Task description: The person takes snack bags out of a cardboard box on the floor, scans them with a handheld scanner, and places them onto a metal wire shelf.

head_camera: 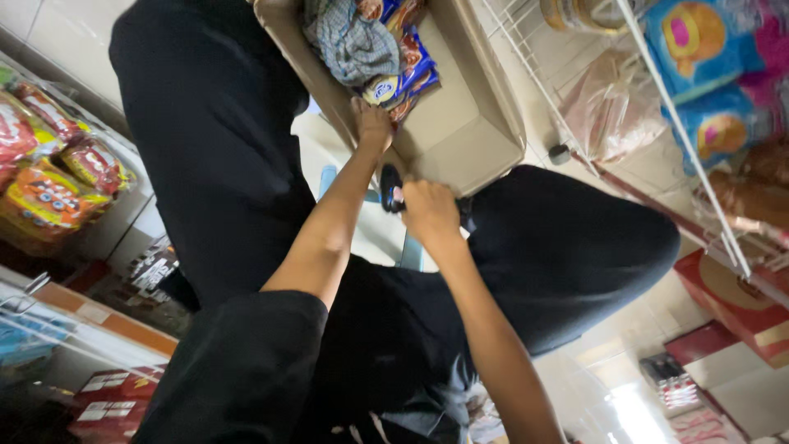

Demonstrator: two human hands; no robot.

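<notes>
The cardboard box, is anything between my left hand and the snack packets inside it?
Nothing visible. The left hand is already at the edge of the cardboard box, right beside the blue snack packets. A grey cloth lies further in, beyond them.

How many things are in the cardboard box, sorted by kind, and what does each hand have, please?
In the cardboard box:
Blue snack packets: 2, as far as I can tell
Grey checked cloth: 1
At the hands:
Left hand, reaching into the box: 0
Dark small object in right hand: 1
Total: 4
</notes>
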